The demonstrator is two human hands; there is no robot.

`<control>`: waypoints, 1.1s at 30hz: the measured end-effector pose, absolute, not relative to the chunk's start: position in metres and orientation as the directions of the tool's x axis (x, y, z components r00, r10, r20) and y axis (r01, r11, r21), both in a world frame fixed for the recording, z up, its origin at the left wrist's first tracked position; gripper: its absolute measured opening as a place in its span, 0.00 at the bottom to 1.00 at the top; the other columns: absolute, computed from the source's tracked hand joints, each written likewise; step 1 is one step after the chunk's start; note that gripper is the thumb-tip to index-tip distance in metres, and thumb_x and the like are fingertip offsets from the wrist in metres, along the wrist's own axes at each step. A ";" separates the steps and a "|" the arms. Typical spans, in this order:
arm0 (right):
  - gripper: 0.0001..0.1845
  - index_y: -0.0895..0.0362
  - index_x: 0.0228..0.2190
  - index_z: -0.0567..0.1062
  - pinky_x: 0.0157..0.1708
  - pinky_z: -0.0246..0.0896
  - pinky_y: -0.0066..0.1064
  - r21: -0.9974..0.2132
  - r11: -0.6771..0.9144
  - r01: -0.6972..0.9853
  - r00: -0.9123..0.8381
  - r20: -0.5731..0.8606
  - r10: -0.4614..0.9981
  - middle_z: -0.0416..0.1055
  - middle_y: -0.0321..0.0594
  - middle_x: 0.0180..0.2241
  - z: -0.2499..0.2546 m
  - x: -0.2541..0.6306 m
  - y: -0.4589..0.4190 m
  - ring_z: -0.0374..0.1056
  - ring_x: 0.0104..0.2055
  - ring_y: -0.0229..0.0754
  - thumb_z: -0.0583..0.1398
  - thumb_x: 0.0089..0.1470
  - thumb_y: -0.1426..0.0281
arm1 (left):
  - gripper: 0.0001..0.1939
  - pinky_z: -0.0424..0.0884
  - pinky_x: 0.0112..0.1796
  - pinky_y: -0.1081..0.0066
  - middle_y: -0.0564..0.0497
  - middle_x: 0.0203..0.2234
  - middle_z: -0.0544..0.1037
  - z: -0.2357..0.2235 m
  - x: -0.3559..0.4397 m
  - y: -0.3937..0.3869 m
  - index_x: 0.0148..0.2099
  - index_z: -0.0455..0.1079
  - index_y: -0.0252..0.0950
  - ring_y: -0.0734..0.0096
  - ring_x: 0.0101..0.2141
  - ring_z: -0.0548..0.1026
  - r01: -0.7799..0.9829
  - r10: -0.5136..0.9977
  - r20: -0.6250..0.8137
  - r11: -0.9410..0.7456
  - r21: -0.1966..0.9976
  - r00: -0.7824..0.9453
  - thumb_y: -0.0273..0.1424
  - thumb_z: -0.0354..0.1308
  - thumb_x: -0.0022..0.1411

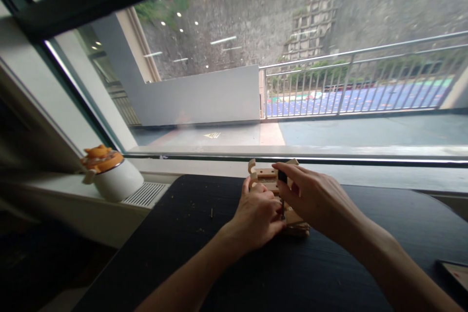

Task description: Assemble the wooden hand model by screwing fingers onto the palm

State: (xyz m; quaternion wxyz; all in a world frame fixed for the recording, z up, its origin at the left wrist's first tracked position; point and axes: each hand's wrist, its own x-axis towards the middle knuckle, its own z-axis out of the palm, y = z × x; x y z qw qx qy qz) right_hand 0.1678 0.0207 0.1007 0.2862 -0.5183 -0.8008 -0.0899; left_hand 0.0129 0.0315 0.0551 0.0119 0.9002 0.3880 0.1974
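A small wooden assembly (268, 173) of light pieces, with curved hook-like ends and dark holes, rests on the black table between my hands. My right hand (310, 190) grips the dark handle of a screwdriver (282, 176), whose thin shaft points down at the wood. Lower and to the left, my left hand (256, 212) is closed around the near left side of the wooden assembly, its fingertips close to the shaft's lower end. The screwdriver's tip and part of the wood are hidden behind my fingers.
On the black table (175, 239), a small screw (211, 213) stands left of my hands among wood crumbs. A white pot (119, 180) with an orange lid sits on the left sill near a vent (145, 194). A dark-edged flat object (455, 273) lies at right. The window is behind.
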 end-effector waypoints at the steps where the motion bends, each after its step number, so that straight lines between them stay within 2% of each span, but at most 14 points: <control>1: 0.19 0.53 0.47 0.72 0.21 0.49 0.27 -0.150 0.458 0.876 -0.309 0.554 0.773 0.74 0.34 0.22 0.101 0.167 0.020 0.67 0.21 0.39 0.54 0.54 0.70 | 0.09 0.45 0.58 0.49 0.52 0.31 0.76 0.055 0.013 0.032 0.30 0.73 0.39 0.61 0.42 0.69 0.691 0.700 0.350 -0.701 0.174 0.622 0.39 0.60 0.56; 6: 0.14 0.52 0.44 0.73 0.22 0.50 0.28 -0.144 0.492 0.858 -0.344 0.551 0.760 0.76 0.37 0.26 0.100 0.168 0.021 0.70 0.24 0.40 0.53 0.57 0.69 | 0.09 0.43 0.58 0.49 0.51 0.34 0.76 0.055 0.013 0.032 0.32 0.74 0.40 0.61 0.43 0.68 0.687 0.700 0.354 -0.703 0.186 0.620 0.40 0.60 0.56; 11: 0.11 0.52 0.41 0.72 0.21 0.50 0.28 -0.149 0.466 0.872 -0.309 0.569 0.762 0.77 0.37 0.30 0.098 0.171 0.026 0.69 0.23 0.39 0.55 0.57 0.66 | 0.08 0.43 0.58 0.49 0.52 0.32 0.75 0.055 0.012 0.032 0.30 0.72 0.39 0.61 0.43 0.69 0.695 0.707 0.336 -0.697 0.178 0.623 0.37 0.61 0.55; 15: 0.12 0.54 0.40 0.73 0.20 0.49 0.27 -0.149 0.414 0.898 -0.266 0.566 0.780 0.75 0.36 0.25 0.099 0.171 0.026 0.68 0.21 0.39 0.55 0.56 0.65 | 0.09 0.45 0.58 0.49 0.52 0.31 0.75 0.055 0.012 0.032 0.27 0.70 0.38 0.62 0.42 0.69 0.699 0.707 0.344 -0.694 0.172 0.618 0.37 0.61 0.54; 21: 0.21 0.54 0.51 0.70 0.21 0.49 0.28 -0.134 0.453 0.881 -0.314 0.550 0.774 0.75 0.36 0.23 0.100 0.170 0.022 0.68 0.21 0.40 0.53 0.56 0.68 | 0.08 0.44 0.57 0.48 0.52 0.29 0.75 0.054 0.012 0.032 0.29 0.72 0.39 0.61 0.42 0.69 0.692 0.706 0.331 -0.699 0.180 0.627 0.37 0.61 0.55; 30: 0.17 0.52 0.48 0.72 0.23 0.51 0.29 -0.132 0.457 0.880 -0.327 0.531 0.782 0.77 0.38 0.28 0.099 0.173 0.025 0.72 0.26 0.44 0.54 0.57 0.68 | 0.08 0.43 0.58 0.47 0.53 0.30 0.75 0.057 0.012 0.031 0.29 0.71 0.38 0.62 0.42 0.68 0.682 0.702 0.327 -0.705 0.192 0.633 0.36 0.61 0.55; 33: 0.15 0.52 0.46 0.73 0.22 0.51 0.28 -0.147 0.428 0.892 -0.293 0.532 0.795 0.77 0.37 0.27 0.099 0.173 0.026 0.71 0.25 0.43 0.55 0.57 0.66 | 0.07 0.43 0.58 0.48 0.53 0.30 0.74 0.057 0.012 0.031 0.30 0.71 0.38 0.62 0.42 0.68 0.683 0.697 0.341 -0.707 0.185 0.630 0.36 0.62 0.54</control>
